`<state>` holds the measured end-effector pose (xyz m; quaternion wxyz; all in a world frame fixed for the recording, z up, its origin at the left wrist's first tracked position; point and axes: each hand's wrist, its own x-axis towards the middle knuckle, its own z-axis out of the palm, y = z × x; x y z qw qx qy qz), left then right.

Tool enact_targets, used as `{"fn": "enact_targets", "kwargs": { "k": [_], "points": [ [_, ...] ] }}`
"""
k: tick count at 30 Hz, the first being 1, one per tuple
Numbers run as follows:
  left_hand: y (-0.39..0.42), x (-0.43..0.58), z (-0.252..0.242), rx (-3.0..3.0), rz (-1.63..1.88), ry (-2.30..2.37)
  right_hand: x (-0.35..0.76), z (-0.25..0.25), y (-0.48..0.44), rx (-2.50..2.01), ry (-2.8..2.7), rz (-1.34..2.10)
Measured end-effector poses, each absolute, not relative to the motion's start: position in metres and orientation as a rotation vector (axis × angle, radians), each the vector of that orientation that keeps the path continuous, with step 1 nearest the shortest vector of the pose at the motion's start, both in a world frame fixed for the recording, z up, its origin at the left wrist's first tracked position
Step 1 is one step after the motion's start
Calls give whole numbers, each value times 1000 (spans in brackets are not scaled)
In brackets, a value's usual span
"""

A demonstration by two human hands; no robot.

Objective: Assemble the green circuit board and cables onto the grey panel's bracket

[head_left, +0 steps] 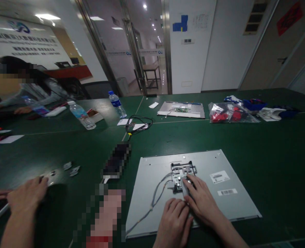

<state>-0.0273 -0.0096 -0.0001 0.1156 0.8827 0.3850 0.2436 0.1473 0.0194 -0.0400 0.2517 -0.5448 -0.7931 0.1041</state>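
Note:
A flat silver metal display panel lies on the table before me, its back side up. In its middle sits a small black and silver bracket with circuit parts, from which grey cables run to the lower left. My right hand rests over the lower right of these parts, fingers stretched out and touching a narrow grey piece. Close beside it, my left hand curls its fingers over the panel's near part. Whatever lies under those fingers is hidden.
Another person's hand is at the left, near small metal pieces. A phone with a cable, bottles, another panel and a plastic bag of red items lie farther off. One person sits at the far left.

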Motion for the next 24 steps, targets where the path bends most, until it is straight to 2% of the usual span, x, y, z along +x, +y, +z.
{"fn": "enact_targets", "kwargs": {
  "k": [24],
  "points": [
    [-22, -29, 20, 2617, 853, 1077, 165, -24, 7, -1508, -1929, 288]
  ]
}}
